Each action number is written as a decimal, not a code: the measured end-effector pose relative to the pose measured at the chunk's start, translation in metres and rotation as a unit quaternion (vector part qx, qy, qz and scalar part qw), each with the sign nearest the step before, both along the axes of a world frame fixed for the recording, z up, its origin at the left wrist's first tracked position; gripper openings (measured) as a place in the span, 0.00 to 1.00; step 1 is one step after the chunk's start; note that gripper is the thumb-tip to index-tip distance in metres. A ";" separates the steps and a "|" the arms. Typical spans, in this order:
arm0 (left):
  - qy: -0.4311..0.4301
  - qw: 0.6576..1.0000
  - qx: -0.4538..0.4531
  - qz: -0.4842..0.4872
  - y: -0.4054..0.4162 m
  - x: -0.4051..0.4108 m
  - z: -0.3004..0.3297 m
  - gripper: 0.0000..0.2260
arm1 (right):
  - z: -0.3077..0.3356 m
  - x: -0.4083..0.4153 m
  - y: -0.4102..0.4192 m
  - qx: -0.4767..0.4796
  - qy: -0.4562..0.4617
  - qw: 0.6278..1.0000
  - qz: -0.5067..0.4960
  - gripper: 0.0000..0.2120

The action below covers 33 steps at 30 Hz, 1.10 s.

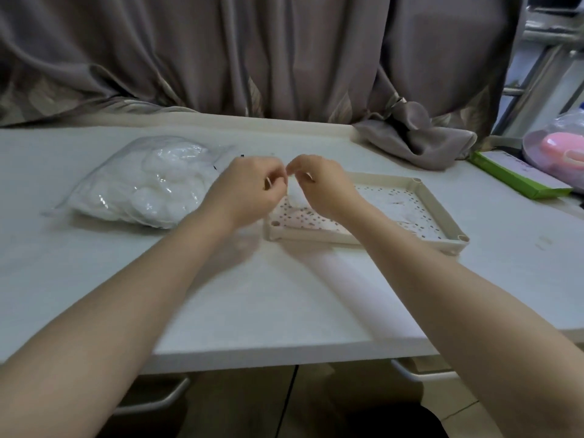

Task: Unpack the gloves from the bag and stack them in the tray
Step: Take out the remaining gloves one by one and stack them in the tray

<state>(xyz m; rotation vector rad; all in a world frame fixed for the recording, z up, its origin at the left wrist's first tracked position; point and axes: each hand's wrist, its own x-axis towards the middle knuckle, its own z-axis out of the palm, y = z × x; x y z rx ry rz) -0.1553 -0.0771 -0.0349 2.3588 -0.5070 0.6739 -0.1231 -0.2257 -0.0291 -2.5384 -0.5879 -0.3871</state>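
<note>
step: left hand (249,184) and right hand (319,181) pinch one thin clear plastic glove (292,197), frame centre.
next: lay it flat in the perforated beige plastic tray (442,213).
pending: clear plastic bag of gloves (148,184), centre left, still full.

the bench (252,295) is showing pale grey-white. the tray (442,213) is looking cream, its floor speckled with small dark holes. the bag (104,172) is showing clear over white gloves (158,188). the curtain (252,58) is hanging taupe with faint leaf prints. a box (518,181) is showing bright green.
</note>
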 end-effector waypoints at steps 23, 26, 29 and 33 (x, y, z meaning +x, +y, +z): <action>0.212 0.968 0.082 0.108 0.060 0.018 -0.033 0.14 | 0.014 0.016 0.046 0.448 0.191 0.873 0.013 0.08; 0.211 0.966 0.081 0.125 0.060 0.018 -0.036 0.14 | 0.019 0.014 0.036 0.517 0.187 0.836 -0.001 0.06; 0.213 0.963 0.086 0.141 0.058 0.015 -0.036 0.16 | 0.024 0.010 0.026 0.603 0.189 0.775 0.007 0.11; 0.228 0.961 0.070 0.140 0.056 0.011 -0.033 0.11 | 0.038 0.008 0.006 0.777 0.207 0.594 0.032 0.07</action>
